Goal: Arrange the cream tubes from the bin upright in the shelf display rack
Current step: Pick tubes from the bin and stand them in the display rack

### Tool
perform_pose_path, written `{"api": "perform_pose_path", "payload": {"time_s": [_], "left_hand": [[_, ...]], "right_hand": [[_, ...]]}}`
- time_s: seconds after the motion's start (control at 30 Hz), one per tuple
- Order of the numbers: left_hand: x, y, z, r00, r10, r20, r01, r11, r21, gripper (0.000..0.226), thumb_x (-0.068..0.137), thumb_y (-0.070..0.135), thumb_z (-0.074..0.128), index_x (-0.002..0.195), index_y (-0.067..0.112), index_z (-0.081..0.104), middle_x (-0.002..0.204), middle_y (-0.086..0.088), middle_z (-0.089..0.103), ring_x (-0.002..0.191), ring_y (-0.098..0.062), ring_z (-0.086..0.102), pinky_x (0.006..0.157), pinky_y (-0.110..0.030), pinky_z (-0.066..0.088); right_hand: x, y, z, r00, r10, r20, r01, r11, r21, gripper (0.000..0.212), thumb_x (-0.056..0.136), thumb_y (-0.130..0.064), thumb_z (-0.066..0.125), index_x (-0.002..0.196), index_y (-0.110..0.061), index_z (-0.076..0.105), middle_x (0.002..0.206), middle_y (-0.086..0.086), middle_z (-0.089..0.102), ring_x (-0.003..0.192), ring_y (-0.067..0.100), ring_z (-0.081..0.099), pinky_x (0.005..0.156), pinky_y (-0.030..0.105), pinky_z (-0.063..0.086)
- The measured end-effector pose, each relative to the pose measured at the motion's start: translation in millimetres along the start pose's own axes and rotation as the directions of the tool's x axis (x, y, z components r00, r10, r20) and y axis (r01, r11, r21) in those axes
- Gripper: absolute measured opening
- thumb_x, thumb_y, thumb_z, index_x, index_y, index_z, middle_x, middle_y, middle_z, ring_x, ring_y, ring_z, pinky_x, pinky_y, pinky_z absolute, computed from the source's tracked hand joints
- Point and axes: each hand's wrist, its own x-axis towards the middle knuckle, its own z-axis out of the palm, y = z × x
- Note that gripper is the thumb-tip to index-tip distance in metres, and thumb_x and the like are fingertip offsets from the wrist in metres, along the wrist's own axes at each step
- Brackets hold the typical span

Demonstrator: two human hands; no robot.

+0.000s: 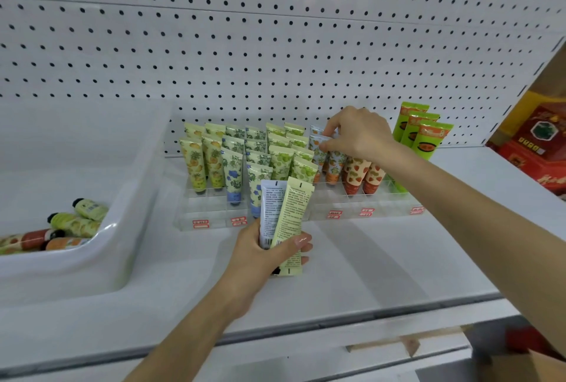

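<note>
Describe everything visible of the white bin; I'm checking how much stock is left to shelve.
The white bin looks like glossy moulded plastic with thick rounded walls. It sits on the white shelf, left of the clear display rack, cut off by the frame's left edge. At least four cream tubes with black caps lie on their sides inside: two pale yellow, one red, one orange.

Two tubes [289, 210] in left hand [260, 260]

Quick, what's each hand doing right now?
Left hand: holding two tubes upright.
Right hand: pinching an orange-print tube in the rack.
</note>
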Motion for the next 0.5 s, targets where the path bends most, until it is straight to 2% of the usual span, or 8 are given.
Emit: {"api": "perform_pose_path", "payload": {"time_s": [0.07, 0.13, 0.23, 0.3, 0.37, 0.43, 0.5], "left_hand": [[-0.1, 0.1, -0.3, 1.000, 0.003, 0.006, -0.003, 1.000, 0.003, 0.028, 0.075, 0.005, 0.069, 0.101, 0.013, 0.065, 0.090, -0.011, 0.075, 0.081, -0.024, 0.072, 0.063, -0.029, 0.057], [-0.3, 0.2, -0.3, 1.000, 0.009, 0.017, -0.009, 1.000, 0.004, 0.032, 0.071, 0.010, 0.071, 0.102, 0.014, 0.064, 0.091, -0.009, 0.075, 0.082, -0.024, 0.072, 0.063, -0.029, 0.057], [-0.4, 0.2, -0.8, 1.000, 0.012, 0.023, -0.012, 1.000, -0.006, 0.039, 0.064, 0.017, 0.072, 0.102, 0.015, 0.064, 0.092, -0.009, 0.075, 0.083, -0.025, 0.072, 0.064, -0.029, 0.057], [-0.4, 0.2, -1.3, 1.000, 0.013, 0.028, -0.012, 1.000, -0.011, 0.041, 0.063, 0.018, 0.072, 0.103, 0.015, 0.064, 0.091, -0.008, 0.075, 0.083, -0.024, 0.072, 0.065, -0.030, 0.058], [-0.3, 0.0, -1.4, 0.999, 0.010, 0.036, -0.010, 1.000, -0.009, 0.042, 0.062, 0.018, 0.072, 0.103, 0.014, 0.064, 0.091, -0.008, 0.075, 0.082, -0.024, 0.072, 0.064, -0.029, 0.058], [-0.1, -0.3, -1.3, 0.999, 0.010, 0.047, -0.010, 1.000, -0.004, 0.043, 0.061, 0.019, 0.072, 0.103, 0.015, 0.064, 0.090, -0.009, 0.075, 0.081, -0.023, 0.072, 0.063, -0.028, 0.057], [0.1, -1.2, -1.5, 0.998, 0.015, 0.057, -0.015, 1.000, 0.001, 0.043, 0.061, 0.020, 0.072, 0.103, 0.015, 0.064, 0.090, -0.009, 0.075, 0.081, -0.023, 0.072, 0.063, -0.028, 0.057]], "right_hand": [[-2.7, 1.7, -5.6, 1.000, -0.002, 0.003, 0.002, 0.999, 0.034, 0.030, 0.078, -0.044, 0.072, 0.101, -0.025, 0.071, 0.076, -0.007, 0.054, 0.071, 0.016, 0.053, 0.062, 0.026, 0.036], [-7.9, 4.8, -17.0, 1.000, 0.002, -0.026, 0.001, 0.994, 0.107, 0.026, 0.078, -0.043, 0.073, 0.095, -0.024, 0.071, 0.064, -0.014, 0.044, 0.059, 0.012, 0.049, 0.053, 0.025, 0.032], [-25.0, 8.1, -37.8, 0.997, 0.015, -0.073, 0.012, 0.934, 0.357, 0.017, 0.080, -0.035, 0.072, 0.090, -0.021, 0.072, 0.057, -0.008, 0.043, 0.050, 0.006, 0.041, 0.051, 0.024, 0.032], [-47.6, 1.8, -49.7, 1.000, -0.021, -0.006, 0.020, 0.797, 0.604, 0.011, 0.082, -0.031, 0.071, 0.088, -0.022, 0.073, 0.056, -0.004, 0.043, 0.048, 0.006, 0.037, 0.048, 0.018, 0.031], [-70.7, -7.9, -49.7, 0.988, -0.107, 0.108, -0.005, 0.687, 0.727, 0.010, 0.082, -0.031, 0.071, 0.088, -0.024, 0.074, 0.057, -0.006, 0.045, 0.048, 0.005, 0.037, 0.045, 0.016, 0.031], [-87.7, -15.6, -38.3, 0.968, -0.189, 0.165, 0.003, 0.667, 0.745, 0.012, 0.080, -0.031, 0.071, 0.089, -0.023, 0.074, 0.056, -0.008, 0.052, 0.050, 0.006, 0.042, 0.046, 0.020, 0.035], [-97.1, -21.2, -24.8, 0.956, -0.229, 0.185, 0.017, 0.672, 0.740, 0.011, 0.081, -0.027, 0.071, 0.090, -0.021, 0.073, 0.051, -0.005, 0.048, 0.048, 0.007, 0.041, 0.046, 0.016, 0.033]]}}
